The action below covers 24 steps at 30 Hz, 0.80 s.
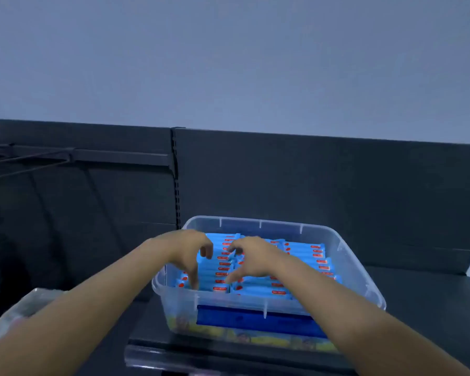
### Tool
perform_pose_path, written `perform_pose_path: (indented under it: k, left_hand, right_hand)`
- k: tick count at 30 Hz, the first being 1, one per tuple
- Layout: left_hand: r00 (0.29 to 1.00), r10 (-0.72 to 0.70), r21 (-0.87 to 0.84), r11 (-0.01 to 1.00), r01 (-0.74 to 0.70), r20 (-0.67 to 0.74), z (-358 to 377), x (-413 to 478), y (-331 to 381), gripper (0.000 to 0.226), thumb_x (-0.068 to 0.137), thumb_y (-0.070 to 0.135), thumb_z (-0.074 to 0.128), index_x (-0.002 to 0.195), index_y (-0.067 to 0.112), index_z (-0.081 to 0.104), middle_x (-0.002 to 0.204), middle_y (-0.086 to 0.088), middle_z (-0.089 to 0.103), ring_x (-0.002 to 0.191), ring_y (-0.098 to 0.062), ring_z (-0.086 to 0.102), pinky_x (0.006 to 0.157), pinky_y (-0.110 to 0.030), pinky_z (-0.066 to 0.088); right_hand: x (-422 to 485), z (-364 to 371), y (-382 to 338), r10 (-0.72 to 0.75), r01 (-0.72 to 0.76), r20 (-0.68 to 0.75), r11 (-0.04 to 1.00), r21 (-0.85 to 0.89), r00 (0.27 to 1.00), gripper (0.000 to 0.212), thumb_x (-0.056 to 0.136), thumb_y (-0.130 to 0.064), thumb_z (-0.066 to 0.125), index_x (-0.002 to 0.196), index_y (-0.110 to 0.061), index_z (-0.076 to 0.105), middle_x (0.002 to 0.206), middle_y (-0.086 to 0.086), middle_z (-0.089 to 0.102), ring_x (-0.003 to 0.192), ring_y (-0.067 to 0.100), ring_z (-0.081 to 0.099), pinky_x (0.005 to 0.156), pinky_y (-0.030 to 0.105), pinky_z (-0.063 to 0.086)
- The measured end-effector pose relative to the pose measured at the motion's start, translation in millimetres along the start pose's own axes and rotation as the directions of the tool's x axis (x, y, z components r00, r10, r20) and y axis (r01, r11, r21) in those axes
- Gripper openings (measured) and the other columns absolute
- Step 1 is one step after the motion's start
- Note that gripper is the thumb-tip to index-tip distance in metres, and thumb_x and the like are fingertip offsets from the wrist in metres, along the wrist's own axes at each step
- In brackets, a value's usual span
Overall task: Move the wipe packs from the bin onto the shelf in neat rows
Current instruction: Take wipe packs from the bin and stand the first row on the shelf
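Observation:
A clear plastic bin (364, 270) stands on a dark shelf (423, 302), filled with blue wipe packs (304, 256) lying edge-up in two columns. Both my hands reach into the left column. My left hand (185, 251) arches over it, with curled fingers at the far packs and the thumb pushed down at the near packs. My right hand (253, 259) mirrors it at the column's right end, fingers far and thumb near. Together they clamp a batch of packs, which still sits in the bin.
The shelf's dark back panel (323, 185) rises behind the bin, with a slotted upright (175, 180) to its left. A wire bracket (38, 158) juts out at the far left. A plastic-wrapped bundle (19, 313) lies at the lower left. Bare shelf shows right of the bin.

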<state>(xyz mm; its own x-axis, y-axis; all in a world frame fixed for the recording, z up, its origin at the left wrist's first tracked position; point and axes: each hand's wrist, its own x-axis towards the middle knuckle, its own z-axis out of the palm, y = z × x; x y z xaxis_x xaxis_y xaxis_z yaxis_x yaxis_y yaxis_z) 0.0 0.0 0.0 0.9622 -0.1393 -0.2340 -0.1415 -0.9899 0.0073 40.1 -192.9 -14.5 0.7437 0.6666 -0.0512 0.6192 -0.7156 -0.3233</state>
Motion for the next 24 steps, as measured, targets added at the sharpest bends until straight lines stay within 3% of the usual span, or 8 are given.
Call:
perform_pose_path:
  k: [5,8,14,17,20,24]
  left_hand:
    - [0.995,0.013,0.035,0.999,-0.017,0.103,17.3,10.2,1.8,0.057,0.074,0.024,0.079,0.126,0.023,0.056,0.122,0.006,0.058,0.103,-0.013,0.055,0.082,-0.026,0.048]
    - [0.988,0.010,0.016,1.000,-0.012,0.152,26.5,13.4,-2.9,0.054,0.078,0.016,0.072,0.128,0.024,0.054,0.124,0.003,0.059,0.107,-0.017,0.056,0.086,-0.030,0.050]
    - [0.989,-0.002,0.080,0.997,-0.011,0.149,39.3,18.3,-2.8,0.044,0.083,0.020,0.065,0.125,0.027,0.056,0.118,0.004,0.060,0.104,-0.020,0.057,0.078,-0.031,0.048]
    - [0.984,-0.011,0.103,0.995,-0.008,0.176,42.1,21.6,-1.4,0.042,0.084,0.022,0.063,0.125,0.027,0.058,0.116,0.001,0.061,0.102,-0.021,0.058,0.077,-0.032,0.047]
    - [0.982,-0.008,0.132,0.991,-0.018,0.188,42.7,22.2,0.9,0.043,0.087,0.023,0.061,0.129,0.028,0.056,0.116,-0.001,0.061,0.097,-0.020,0.055,0.075,-0.030,0.045]
    - [0.973,-0.012,0.105,0.994,-0.012,0.230,44.0,23.3,1.9,0.044,0.089,0.021,0.061,0.132,0.024,0.053,0.123,-0.002,0.059,0.095,-0.017,0.052,0.076,-0.027,0.043]
  right_hand:
    - [16.4,23.7,-8.6,-0.009,0.014,0.120,0.999,-0.036,0.993,0.064,0.075,-0.039,0.078,0.129,-0.014,0.055,0.129,0.003,0.058,0.115,0.021,0.055,0.099,0.035,0.046]
    - [24.0,32.6,-7.1,-0.018,0.025,0.136,0.998,-0.051,0.991,0.050,0.078,-0.033,0.075,0.121,-0.013,0.060,0.122,0.003,0.061,0.110,0.021,0.057,0.097,0.036,0.048]
    - [32.5,40.2,-9.0,0.015,0.019,0.231,0.989,-0.144,0.973,0.049,0.083,-0.022,0.066,0.129,-0.014,0.053,0.127,0.005,0.056,0.115,0.025,0.053,0.098,0.040,0.047]
    - [36.1,47.6,-12.6,0.014,0.056,0.248,0.961,-0.270,0.969,0.037,0.084,-0.017,0.060,0.121,-0.011,0.056,0.115,0.010,0.060,0.104,0.029,0.055,0.089,0.040,0.048]
    - [37.2,50.8,-18.4,0.017,0.074,0.260,0.939,-0.336,0.966,0.028,0.088,-0.019,0.056,0.115,-0.011,0.057,0.108,0.012,0.061,0.100,0.028,0.054,0.081,0.034,0.034]
    - [39.1,52.4,-22.4,0.026,0.074,0.282,0.938,-0.340,0.959,0.029,0.091,-0.020,0.055,0.119,-0.011,0.055,0.104,0.009,0.057,0.092,0.023,0.047,0.086,0.035,0.028]
